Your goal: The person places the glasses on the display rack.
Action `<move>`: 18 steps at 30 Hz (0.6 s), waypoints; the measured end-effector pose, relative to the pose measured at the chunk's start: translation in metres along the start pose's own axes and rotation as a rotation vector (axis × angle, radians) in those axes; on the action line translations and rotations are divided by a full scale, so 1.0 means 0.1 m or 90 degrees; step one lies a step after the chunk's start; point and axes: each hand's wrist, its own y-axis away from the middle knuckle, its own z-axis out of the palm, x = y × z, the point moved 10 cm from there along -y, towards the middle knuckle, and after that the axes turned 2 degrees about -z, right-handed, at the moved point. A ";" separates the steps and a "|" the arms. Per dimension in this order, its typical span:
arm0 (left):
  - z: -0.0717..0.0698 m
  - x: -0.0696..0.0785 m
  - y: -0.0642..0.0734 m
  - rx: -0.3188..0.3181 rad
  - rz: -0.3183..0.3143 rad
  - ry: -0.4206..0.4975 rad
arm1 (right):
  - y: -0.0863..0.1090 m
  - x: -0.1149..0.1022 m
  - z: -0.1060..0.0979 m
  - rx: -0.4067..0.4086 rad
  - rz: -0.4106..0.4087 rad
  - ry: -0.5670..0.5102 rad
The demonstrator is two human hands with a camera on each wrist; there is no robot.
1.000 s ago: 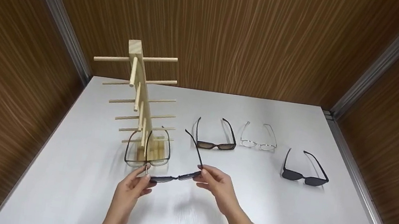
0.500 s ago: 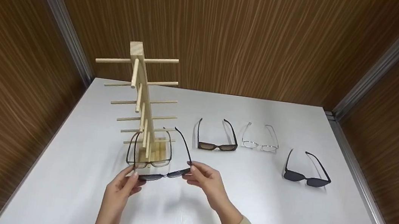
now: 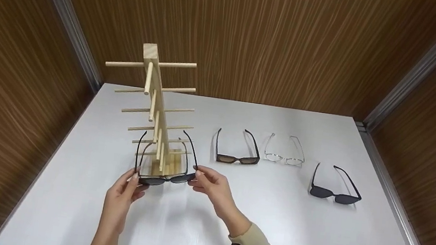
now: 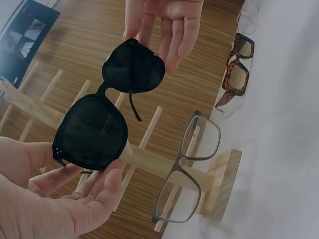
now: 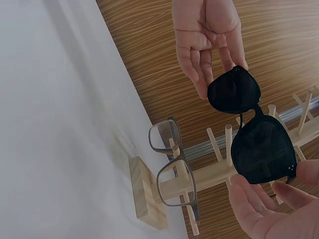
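Black sunglasses [image 3: 154, 181] with dark lenses are held up by both hands, lenses toward the person and both temples unfolded. My left hand [image 3: 121, 194] pinches the left end of the frame at the hinge. At the opposite hinge, my right hand [image 3: 213, 188] grips between thumb and fingers. The temples reach forward on either side of a wooden peg rack [image 3: 151, 52]. On the rack's lowest pegs hang grey-framed eyeglasses [image 5: 177, 160], just below the sunglasses in both wrist views; in the head view the sunglasses partly cover them.
To the right on the white table [image 3: 271, 229] lie tortoiseshell sunglasses [image 3: 237, 160], thin silver-framed eyeglasses [image 3: 284, 159] and another black pair of sunglasses [image 3: 334, 196]. Several bare pegs [image 3: 177, 65] stick out from the rack. Wood-grain panels [image 3: 253, 39] enclose the table.
Both hands have carried the black sunglasses left and forward, from in front of the rack to around its lower part. The rack and the glasses on the table have stayed put.
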 end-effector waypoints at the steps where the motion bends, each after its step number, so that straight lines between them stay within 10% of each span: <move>1: -0.01 0.01 -0.02 0.002 0.001 -0.002 | -0.02 0.00 0.01 0.000 0.002 0.001; 18: -0.08 0.10 -0.26 0.011 0.032 0.018 | -0.17 -0.13 0.13 0.015 0.003 0.027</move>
